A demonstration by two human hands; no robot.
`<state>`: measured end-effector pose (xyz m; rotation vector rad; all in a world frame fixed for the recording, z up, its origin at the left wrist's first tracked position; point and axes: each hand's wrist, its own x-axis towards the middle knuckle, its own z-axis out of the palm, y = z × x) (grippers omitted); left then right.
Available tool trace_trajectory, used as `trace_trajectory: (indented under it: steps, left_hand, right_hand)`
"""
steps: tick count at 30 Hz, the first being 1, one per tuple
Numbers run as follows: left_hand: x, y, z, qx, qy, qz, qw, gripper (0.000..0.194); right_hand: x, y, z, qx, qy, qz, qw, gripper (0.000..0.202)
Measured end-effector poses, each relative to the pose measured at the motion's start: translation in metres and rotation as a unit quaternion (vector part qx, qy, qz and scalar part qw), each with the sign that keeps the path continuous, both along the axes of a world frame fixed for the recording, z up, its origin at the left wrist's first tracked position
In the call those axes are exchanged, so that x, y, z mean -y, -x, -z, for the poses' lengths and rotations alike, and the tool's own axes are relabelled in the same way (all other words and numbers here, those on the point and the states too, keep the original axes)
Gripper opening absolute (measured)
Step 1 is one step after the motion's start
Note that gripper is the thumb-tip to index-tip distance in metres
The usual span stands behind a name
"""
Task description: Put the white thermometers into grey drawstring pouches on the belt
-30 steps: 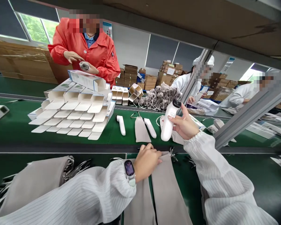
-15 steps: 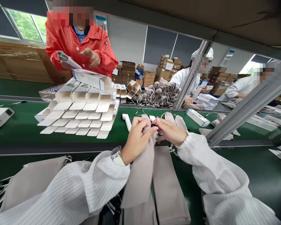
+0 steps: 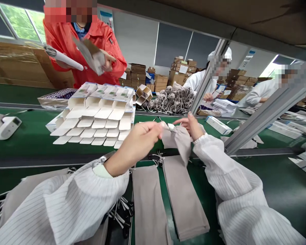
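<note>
Above the green tabletop (image 3: pixel 34 143), a grey fabric pouch (image 3: pixel 183 141) hangs between two hands: the left grip (image 3: pixel 140 137) pinches at its gathered end; the right grip (image 3: pixel 193 127) meets its opposite side, hold unclear.

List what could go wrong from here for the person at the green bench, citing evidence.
The grey pouch, bunched up by the left hand, could slip if the pinch loosens. The left sleeve might snag the loose cords beside it. The stacked open boxes, flaps jutting near that hand, may shift if knocked.
</note>
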<state>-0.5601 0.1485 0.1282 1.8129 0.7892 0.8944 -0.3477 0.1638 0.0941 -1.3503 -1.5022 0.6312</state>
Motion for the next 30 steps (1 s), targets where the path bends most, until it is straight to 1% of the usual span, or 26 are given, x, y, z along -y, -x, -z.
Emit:
trace_trajectory:
  steps: [1,2,3,4,5,6,7,8,9,10,11,12,13,14,15,17,20,21,23,25,27,28,29,30]
  left_hand:
    - [0.003,0.0,-0.002,0.05,0.001,0.0,0.999,0.032]
    - [0.006,0.0,-0.002,0.082,-0.008,0.002,0.997,0.029]
    - [0.008,0.0,-0.001,0.095,-0.03,0.004,0.995,0.027]
    - [0.01,-0.002,0.003,0.091,-0.062,0.0,0.994,0.025]
    - [0.012,-0.004,0.008,0.072,-0.1,-0.007,0.992,0.024]
    - [0.014,-0.007,0.016,0.043,-0.141,-0.014,0.989,0.022]
    - [0.016,-0.011,0.026,0.008,-0.182,-0.014,0.983,0.019]
    - [0.018,-0.016,0.038,-0.035,-0.218,-0.005,0.975,0.016]
    - [0.019,-0.021,0.052,-0.086,-0.249,0.015,0.964,0.015]
    - [0.021,-0.027,0.066,-0.137,-0.273,0.045,0.951,0.018]
    - [0.022,-0.032,0.08,-0.185,-0.293,0.07,0.935,0.024]
    - [0.022,-0.036,0.093,-0.222,-0.309,0.091,0.92,0.028]
    - [0.023,-0.039,0.104,-0.245,-0.318,0.104,0.91,0.027]
    - [0.025,-0.041,0.112,-0.259,-0.324,0.112,0.903,0.022]
    - [0.026,-0.041,0.118,-0.264,-0.326,0.117,0.9,0.016]
    - [0.031,-0.039,0.123,-0.269,-0.329,0.116,0.898,0.012]
    - [0.038,-0.034,0.118,-0.282,-0.338,0.112,0.891,0.013]
    - [0.041,-0.033,0.116,-0.286,-0.342,0.113,0.888,0.014]
    - [0.044,-0.031,0.113,-0.295,-0.353,0.115,0.881,0.018]
    - [0.046,-0.031,0.112,-0.3,-0.363,0.113,0.875,0.022]
    - [0.045,-0.03,0.111,-0.3,-0.363,0.112,0.875,0.024]
    - [0.043,-0.03,0.11,-0.297,-0.356,0.112,0.879,0.021]
    - [0.04,-0.029,0.109,-0.291,-0.347,0.114,0.884,0.018]
    - [0.036,-0.029,0.106,-0.284,-0.336,0.117,0.89,0.014]
  right_hand:
    - [0.002,0.012,0.005,0.0,0.028,-0.134,0.991,0.057]
    - [0.003,0.025,0.01,0.014,0.047,-0.25,0.967,0.056]
    - [0.004,0.036,0.014,0.039,0.056,-0.321,0.945,0.055]
    - [0.003,0.043,0.016,0.069,0.064,-0.331,0.939,0.053]
    - [0.001,0.044,0.016,0.097,0.067,-0.287,0.951,0.047]
    - [-0.002,0.037,0.015,0.114,0.061,-0.207,0.97,0.041]
    - [-0.006,0.024,0.013,0.127,0.052,-0.101,0.985,0.038]
    - [-0.011,0.006,0.012,0.143,0.049,0.026,0.988,0.04]
    - [-0.016,-0.015,0.011,0.159,0.053,0.138,0.976,0.045]
    - [-0.02,-0.035,0.012,0.194,0.081,0.264,0.941,0.052]
    - [-0.024,-0.054,0.014,0.222,0.11,0.345,0.905,0.058]
    - [-0.027,-0.069,0.019,0.245,0.135,0.404,0.871,0.063]
    - [-0.03,-0.079,0.025,0.262,0.153,0.435,0.848,0.066]
    - [-0.032,-0.085,0.032,0.273,0.16,0.438,0.842,0.066]
    - [-0.034,-0.086,0.039,0.277,0.15,0.425,0.849,0.064]
    - [-0.039,-0.08,0.054,0.275,0.119,0.382,0.874,0.059]
    - [-0.051,-0.068,0.072,0.233,0.097,0.301,0.92,0.047]
    - [-0.055,-0.067,0.076,0.212,0.105,0.288,0.928,0.043]
    - [-0.061,-0.069,0.08,0.169,0.123,0.287,0.935,0.037]
    - [-0.063,-0.074,0.074,0.118,0.119,0.294,0.941,0.036]
    - [-0.059,-0.076,0.057,0.073,0.1,0.297,0.947,0.042]
    - [-0.054,-0.074,0.045,0.046,0.086,0.283,0.954,0.046]
    - [-0.048,-0.069,0.032,0.004,0.069,0.252,0.965,0.05]
    - [-0.039,-0.062,0.018,-0.051,0.054,0.202,0.976,0.056]
